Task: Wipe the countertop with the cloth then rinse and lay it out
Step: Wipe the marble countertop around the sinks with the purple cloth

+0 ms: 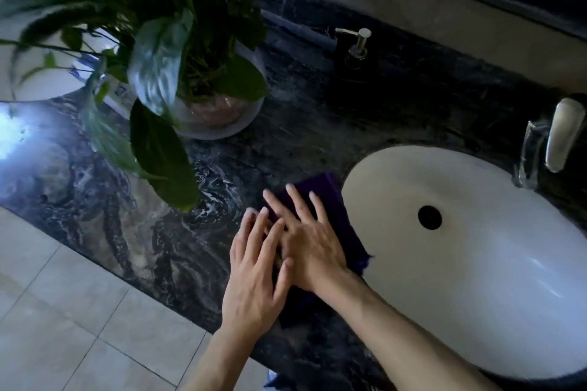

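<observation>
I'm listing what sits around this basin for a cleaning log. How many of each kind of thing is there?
Cloth: 1
Potted plant: 1
Soap pump: 1
Tap: 1
Basin: 1
Total: 5

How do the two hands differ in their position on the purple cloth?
The right hand lies flat on the middle of the purple cloth, next to the sink; the left hand lies at the cloth's left edge, nearer the counter's front. The right hand's fingers are spread wide, while the left hand's fingers are closer together and overlap the right hand's. Both hands are open with straight fingers, palms down, and press on the cloth.
</observation>
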`<action>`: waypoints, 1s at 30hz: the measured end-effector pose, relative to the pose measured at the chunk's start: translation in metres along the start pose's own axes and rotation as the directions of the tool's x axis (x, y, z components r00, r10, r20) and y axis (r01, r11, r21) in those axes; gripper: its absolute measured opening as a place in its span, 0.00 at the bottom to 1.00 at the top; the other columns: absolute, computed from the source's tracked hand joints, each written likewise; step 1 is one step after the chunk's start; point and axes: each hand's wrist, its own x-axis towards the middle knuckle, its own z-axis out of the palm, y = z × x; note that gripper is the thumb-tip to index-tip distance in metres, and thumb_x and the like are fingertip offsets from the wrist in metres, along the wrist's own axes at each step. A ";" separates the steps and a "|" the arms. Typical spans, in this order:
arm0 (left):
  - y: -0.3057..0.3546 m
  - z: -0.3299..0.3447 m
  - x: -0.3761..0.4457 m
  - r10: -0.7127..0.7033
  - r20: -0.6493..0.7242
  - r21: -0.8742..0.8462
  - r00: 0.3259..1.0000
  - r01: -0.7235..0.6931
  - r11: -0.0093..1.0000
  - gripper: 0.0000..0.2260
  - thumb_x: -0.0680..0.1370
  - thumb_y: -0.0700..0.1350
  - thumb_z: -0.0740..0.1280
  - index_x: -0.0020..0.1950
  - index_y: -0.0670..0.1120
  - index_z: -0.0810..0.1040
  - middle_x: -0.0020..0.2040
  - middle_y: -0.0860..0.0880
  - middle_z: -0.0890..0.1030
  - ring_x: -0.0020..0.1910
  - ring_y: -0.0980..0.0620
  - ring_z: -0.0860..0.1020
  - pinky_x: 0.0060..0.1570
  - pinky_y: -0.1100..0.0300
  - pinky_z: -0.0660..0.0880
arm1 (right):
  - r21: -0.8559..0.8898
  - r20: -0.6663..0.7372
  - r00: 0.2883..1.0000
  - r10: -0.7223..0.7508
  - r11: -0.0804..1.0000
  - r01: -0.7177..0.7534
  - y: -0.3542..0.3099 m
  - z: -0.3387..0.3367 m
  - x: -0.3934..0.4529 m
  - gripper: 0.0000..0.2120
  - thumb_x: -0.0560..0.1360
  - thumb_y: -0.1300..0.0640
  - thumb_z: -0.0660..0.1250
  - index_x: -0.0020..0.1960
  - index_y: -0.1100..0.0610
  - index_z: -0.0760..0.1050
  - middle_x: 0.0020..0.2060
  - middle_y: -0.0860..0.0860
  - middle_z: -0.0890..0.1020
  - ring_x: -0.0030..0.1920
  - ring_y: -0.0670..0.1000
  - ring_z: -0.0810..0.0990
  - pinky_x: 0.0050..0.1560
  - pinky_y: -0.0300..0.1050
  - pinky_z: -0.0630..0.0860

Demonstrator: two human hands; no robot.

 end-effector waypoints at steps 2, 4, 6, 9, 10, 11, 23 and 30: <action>0.000 0.001 0.002 -0.009 0.013 0.072 1.000 0.008 0.997 0.26 0.82 0.54 0.56 0.79 0.47 0.63 0.82 0.45 0.58 0.82 0.46 0.52 0.76 0.39 0.58 | 0.028 -0.057 0.998 0.023 0.999 -0.021 0.016 -0.014 0.037 0.29 0.82 0.38 0.46 0.82 0.38 0.45 0.84 0.47 0.46 0.83 0.58 0.40 0.80 0.62 0.39; -0.001 0.003 0.002 0.009 0.031 0.149 0.999 -0.014 0.989 0.27 0.82 0.56 0.56 0.81 0.49 0.61 0.83 0.46 0.56 0.82 0.46 0.52 0.77 0.42 0.56 | 0.044 -0.113 0.990 0.079 0.996 -0.075 0.038 -0.026 0.068 0.29 0.81 0.38 0.47 0.81 0.38 0.52 0.83 0.47 0.55 0.83 0.58 0.48 0.80 0.63 0.45; -0.003 0.005 0.001 0.010 0.028 0.173 1.000 -0.015 0.985 0.28 0.81 0.56 0.57 0.80 0.49 0.62 0.82 0.47 0.57 0.82 0.47 0.54 0.76 0.45 0.56 | 0.039 -0.167 0.975 0.149 0.989 -0.144 0.067 -0.038 0.093 0.28 0.81 0.37 0.49 0.81 0.38 0.56 0.83 0.48 0.58 0.83 0.58 0.52 0.80 0.63 0.48; -0.004 0.009 0.005 0.022 0.008 0.200 1.000 -0.023 0.980 0.28 0.79 0.56 0.59 0.79 0.50 0.65 0.81 0.46 0.61 0.81 0.46 0.58 0.75 0.45 0.58 | 0.029 -0.150 0.959 0.239 0.971 -0.238 0.100 -0.054 0.114 0.28 0.83 0.38 0.45 0.82 0.40 0.52 0.83 0.47 0.53 0.83 0.56 0.49 0.80 0.61 0.48; -0.005 0.010 0.007 0.028 0.012 0.216 1.000 -0.030 0.976 0.28 0.79 0.55 0.59 0.78 0.50 0.66 0.81 0.46 0.62 0.80 0.46 0.60 0.74 0.45 0.59 | 0.029 -0.161 0.955 0.250 0.968 -0.249 0.101 -0.053 0.115 0.28 0.83 0.38 0.45 0.82 0.41 0.51 0.83 0.48 0.53 0.83 0.56 0.48 0.80 0.61 0.47; -0.004 0.012 0.009 0.031 0.016 0.228 0.999 -0.034 0.973 0.28 0.78 0.55 0.60 0.78 0.49 0.67 0.80 0.45 0.63 0.79 0.45 0.61 0.74 0.44 0.60 | 0.028 -0.177 0.953 0.245 0.969 -0.244 0.097 -0.051 0.113 0.28 0.83 0.39 0.45 0.82 0.42 0.52 0.83 0.48 0.54 0.83 0.57 0.48 0.80 0.61 0.47; 0.027 0.031 0.070 -0.003 0.087 0.314 0.996 -0.024 0.949 0.29 0.80 0.59 0.55 0.80 0.50 0.63 0.82 0.47 0.59 0.81 0.47 0.58 0.75 0.45 0.59 | 0.045 -0.277 0.950 0.142 0.990 -0.134 0.130 -0.028 0.061 0.28 0.83 0.40 0.52 0.80 0.48 0.63 0.80 0.50 0.65 0.81 0.56 0.59 0.79 0.60 0.56; 0.036 0.039 0.084 -0.040 0.108 0.378 0.993 -0.004 0.926 0.31 0.82 0.64 0.44 0.79 0.51 0.66 0.81 0.47 0.62 0.79 0.46 0.61 0.74 0.43 0.61 | 0.047 -0.256 0.866 0.430 0.900 -0.433 0.232 -0.045 0.036 0.29 0.84 0.39 0.44 0.83 0.49 0.54 0.83 0.48 0.58 0.82 0.54 0.53 0.81 0.56 0.49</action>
